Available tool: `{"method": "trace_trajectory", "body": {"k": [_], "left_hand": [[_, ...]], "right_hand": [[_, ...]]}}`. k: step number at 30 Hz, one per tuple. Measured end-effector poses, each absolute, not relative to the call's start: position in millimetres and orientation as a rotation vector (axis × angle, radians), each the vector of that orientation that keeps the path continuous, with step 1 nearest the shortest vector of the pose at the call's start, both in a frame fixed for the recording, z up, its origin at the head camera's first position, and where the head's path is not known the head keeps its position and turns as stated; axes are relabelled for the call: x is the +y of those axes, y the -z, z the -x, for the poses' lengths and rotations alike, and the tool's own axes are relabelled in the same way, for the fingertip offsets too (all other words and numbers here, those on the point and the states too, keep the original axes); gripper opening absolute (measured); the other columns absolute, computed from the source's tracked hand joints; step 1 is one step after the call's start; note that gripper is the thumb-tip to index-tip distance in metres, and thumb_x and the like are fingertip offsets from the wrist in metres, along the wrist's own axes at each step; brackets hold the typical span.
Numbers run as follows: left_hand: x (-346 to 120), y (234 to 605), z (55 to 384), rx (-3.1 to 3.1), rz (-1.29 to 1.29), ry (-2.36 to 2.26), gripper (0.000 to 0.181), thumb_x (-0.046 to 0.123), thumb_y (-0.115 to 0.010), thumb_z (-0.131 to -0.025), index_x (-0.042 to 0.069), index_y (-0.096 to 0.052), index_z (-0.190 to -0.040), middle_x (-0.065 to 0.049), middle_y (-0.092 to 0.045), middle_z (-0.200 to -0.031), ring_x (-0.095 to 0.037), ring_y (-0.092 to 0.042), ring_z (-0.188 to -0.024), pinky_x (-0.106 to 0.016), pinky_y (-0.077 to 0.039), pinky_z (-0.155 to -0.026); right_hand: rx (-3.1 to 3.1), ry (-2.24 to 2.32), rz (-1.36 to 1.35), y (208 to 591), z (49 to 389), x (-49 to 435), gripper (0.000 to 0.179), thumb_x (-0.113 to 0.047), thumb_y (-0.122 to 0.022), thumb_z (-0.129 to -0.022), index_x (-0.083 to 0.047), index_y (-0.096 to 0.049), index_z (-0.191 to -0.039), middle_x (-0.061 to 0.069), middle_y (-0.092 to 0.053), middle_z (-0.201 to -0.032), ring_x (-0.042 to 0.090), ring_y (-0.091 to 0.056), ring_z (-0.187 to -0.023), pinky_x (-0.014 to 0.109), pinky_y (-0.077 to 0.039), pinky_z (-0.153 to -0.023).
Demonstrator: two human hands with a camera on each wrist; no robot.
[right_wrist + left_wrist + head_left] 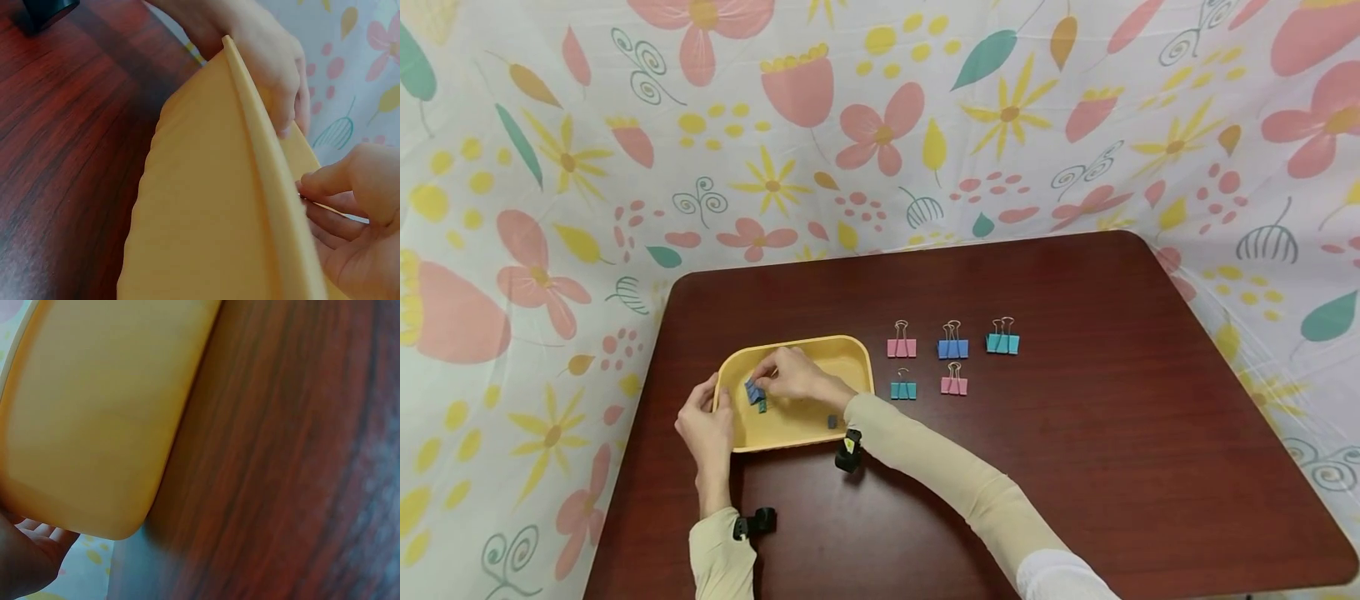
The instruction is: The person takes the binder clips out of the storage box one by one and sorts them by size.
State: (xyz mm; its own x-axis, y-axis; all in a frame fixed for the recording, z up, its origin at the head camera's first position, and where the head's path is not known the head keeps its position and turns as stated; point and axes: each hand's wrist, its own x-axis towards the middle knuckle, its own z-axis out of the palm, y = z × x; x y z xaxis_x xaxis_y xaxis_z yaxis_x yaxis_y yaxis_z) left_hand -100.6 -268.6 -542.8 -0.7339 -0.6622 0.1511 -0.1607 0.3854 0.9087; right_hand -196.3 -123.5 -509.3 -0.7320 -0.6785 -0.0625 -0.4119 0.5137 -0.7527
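So the blue clip (756,393) is in the left end of my yellow tray (797,429), right by a small green clip (762,407). My right hand (793,373) is nearly closed, thumb and fingertips pinching the blue one. Left hand (707,425) is curled round the tray's left end, thumb over the rim, I'd guess so it doesn't skid. To the tray's right, five clips (953,348) sit in two rows, handles pointing far, probably spaced to stay untangled. Table's (1150,433) dark reddish wood-grain, with flowery cloth (880,83) hanging left, right and far.
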Motion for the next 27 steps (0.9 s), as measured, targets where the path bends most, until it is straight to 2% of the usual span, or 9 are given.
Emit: {"method": "trace_trajectory", "body": {"k": [8, 14, 19, 23, 27], "left_hand": [[-267.5, 542.8, 99.8, -2.154, -0.711, 1.316, 0.026, 0.004, -0.066, -0.095, 0.002, -0.074, -0.12, -0.02, -0.075, -0.114, -0.027, -0.071, -0.103, 0.003, -0.042, -0.074], [-267.6, 542.9, 99.7, -2.156, -0.711, 1.326, 0.028, 0.004, -0.066, -0.095, 0.002, -0.073, -0.122, -0.02, -0.074, -0.116, -0.028, -0.07, -0.107, 0.002, -0.042, -0.076], [-266.5, 542.9, 99.7, -2.164, -0.717, 1.332, 0.029, 0.004, -0.066, -0.095, 0.003, -0.072, -0.123, -0.02, -0.073, -0.119, -0.03, -0.07, -0.11, 0.002, -0.042, -0.077], [-267.0, 543.8, 98.4, -2.154, -0.711, 1.335, 0.028, 0.004, -0.066, -0.095, 0.003, -0.073, -0.122, -0.02, -0.074, -0.118, -0.029, -0.07, -0.109, 0.002, -0.043, -0.076], [-267.9, 544.4, 97.5, -2.15, -0.713, 1.326, 0.028, 0.004, -0.066, -0.095, 0.004, -0.073, -0.122, -0.019, -0.074, -0.119, -0.029, -0.07, -0.108, 0.003, -0.042, -0.076]], "right_hand": [[2.451, 1.106, 0.909, 506.3, 196.6, -111.0, 0.011, -0.018, -0.073, -0.094, -0.014, -0.082, -0.097, -0.006, -0.079, -0.091, -0.001, -0.069, -0.078, 0.009, -0.05, -0.07], [2.461, 1.137, 0.916, 495.0, 196.6, -98.1, 0.005, -0.013, -0.077, -0.09, -0.015, -0.079, -0.086, -0.003, -0.077, -0.081, -0.001, -0.063, -0.062, 0.012, -0.049, -0.059], [2.427, 1.166, 0.874, 492.0, 198.2, -86.8, 0.007, -0.008, -0.072, -0.091, -0.01, -0.077, -0.095, 0.0, -0.075, -0.084, 0.003, -0.061, -0.053, 0.018, -0.048, -0.047], [2.413, 1.184, 0.872, 488.3, 200.1, -77.0, 0.016, -0.006, -0.069, -0.091, -0.004, -0.073, -0.106, 0.004, -0.073, -0.09, 0.005, -0.063, -0.067, 0.016, -0.051, -0.06], [2.418, 1.208, 0.861, 483.6, 202.4, -65.6, 0.013, -0.006, -0.069, -0.092, -0.005, -0.074, -0.104, 0.004, -0.074, -0.09, 0.007, -0.066, -0.074, 0.016, -0.052, -0.069]]}}
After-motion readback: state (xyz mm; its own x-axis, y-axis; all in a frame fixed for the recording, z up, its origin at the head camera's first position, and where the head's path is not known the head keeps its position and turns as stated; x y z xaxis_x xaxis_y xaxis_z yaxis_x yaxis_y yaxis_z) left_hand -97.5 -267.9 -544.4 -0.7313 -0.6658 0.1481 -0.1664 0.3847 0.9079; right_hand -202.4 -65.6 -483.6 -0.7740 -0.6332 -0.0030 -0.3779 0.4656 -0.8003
